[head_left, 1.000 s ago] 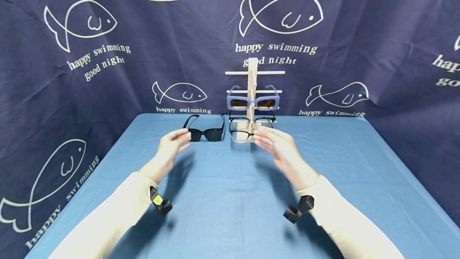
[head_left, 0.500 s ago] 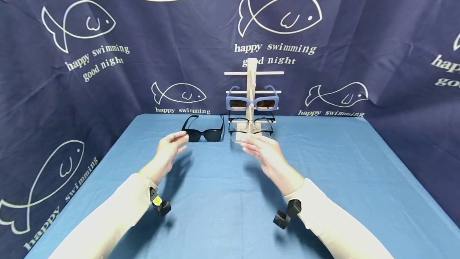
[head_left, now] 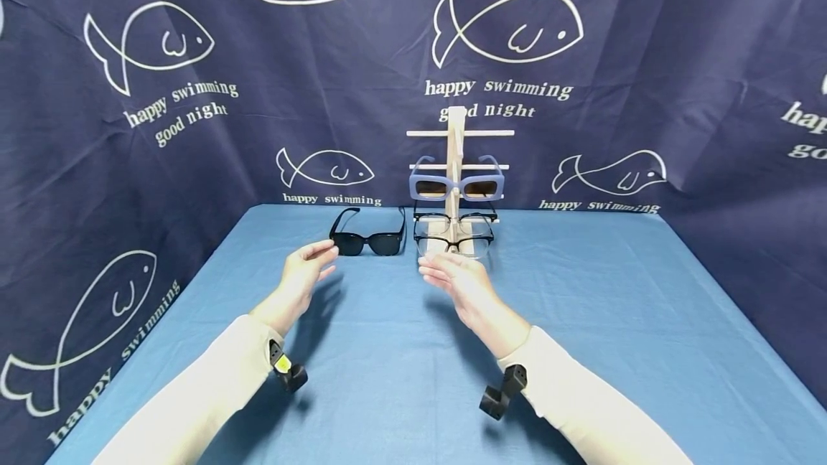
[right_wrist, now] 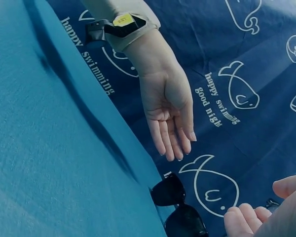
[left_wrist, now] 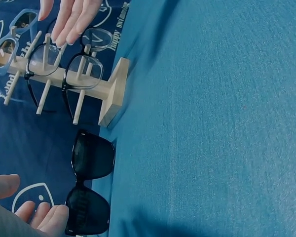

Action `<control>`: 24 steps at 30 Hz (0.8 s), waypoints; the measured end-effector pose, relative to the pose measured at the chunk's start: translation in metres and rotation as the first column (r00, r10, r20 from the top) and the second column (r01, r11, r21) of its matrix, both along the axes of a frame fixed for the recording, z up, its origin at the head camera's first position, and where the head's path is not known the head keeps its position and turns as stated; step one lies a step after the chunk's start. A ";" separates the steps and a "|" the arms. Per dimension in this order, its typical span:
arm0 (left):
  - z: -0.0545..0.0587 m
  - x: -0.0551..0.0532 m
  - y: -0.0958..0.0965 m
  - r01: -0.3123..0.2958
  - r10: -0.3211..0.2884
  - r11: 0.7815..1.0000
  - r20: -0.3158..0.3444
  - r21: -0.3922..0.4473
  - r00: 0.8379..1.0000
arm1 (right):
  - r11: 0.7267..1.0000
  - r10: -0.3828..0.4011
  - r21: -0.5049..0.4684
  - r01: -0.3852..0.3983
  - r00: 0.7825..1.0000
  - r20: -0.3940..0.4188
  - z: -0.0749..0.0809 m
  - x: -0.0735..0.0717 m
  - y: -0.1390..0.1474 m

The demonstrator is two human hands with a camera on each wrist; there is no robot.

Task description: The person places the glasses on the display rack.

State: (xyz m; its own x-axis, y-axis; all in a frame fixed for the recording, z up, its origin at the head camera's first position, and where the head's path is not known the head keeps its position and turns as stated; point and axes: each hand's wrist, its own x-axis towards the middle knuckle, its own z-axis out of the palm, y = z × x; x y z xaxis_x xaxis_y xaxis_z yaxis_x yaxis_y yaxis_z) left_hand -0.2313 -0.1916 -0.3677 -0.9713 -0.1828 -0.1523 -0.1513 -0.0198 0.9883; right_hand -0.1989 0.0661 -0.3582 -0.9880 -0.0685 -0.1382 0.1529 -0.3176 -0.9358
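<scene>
Black sunglasses [head_left: 368, 243] stand on the blue table with their temples unfolded backward. Just in front of their left lens is my left hand [head_left: 302, 275], its fingers relaxed and holding nothing; the right wrist view shows its palm and loose fingers [right_wrist: 170, 136] apart from the frame. My right hand [head_left: 460, 283] hovers before the wooden glasses stand [head_left: 456, 120], fingers extended and nothing in them. On the stand hang blue-framed sunglasses [head_left: 456, 187], and below them two pairs of clear glasses with dark upper rims, the upper pair [head_left: 478, 218] and the lower pair [head_left: 479, 239].
The stand's top rod [head_left: 491, 133] carries no glasses. A blue cloth [head_left: 381, 379] covers the table. Behind and at both sides hangs a dark navy curtain [head_left: 362, 92] with white fish drawings and lettering, close behind the stand.
My right hand has moved left and slightly toward me, away from the lower clear glasses, uncovering them on the stand. The left hand has stayed nearly still beside the black sunglasses.
</scene>
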 end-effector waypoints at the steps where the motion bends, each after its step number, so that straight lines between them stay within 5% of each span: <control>1: 0.000 0.000 0.000 0.000 0.000 1.000 -0.003 0.004 1.000 | 1.000 -0.001 0.003 0.001 1.000 -0.005 0.000 0.000 -0.001; 24: -0.004 -0.009 -0.002 -0.038 0.038 0.999 -0.043 0.012 0.998 | 0.999 -0.009 0.040 0.009 1.000 0.011 -0.014 -0.010 -0.040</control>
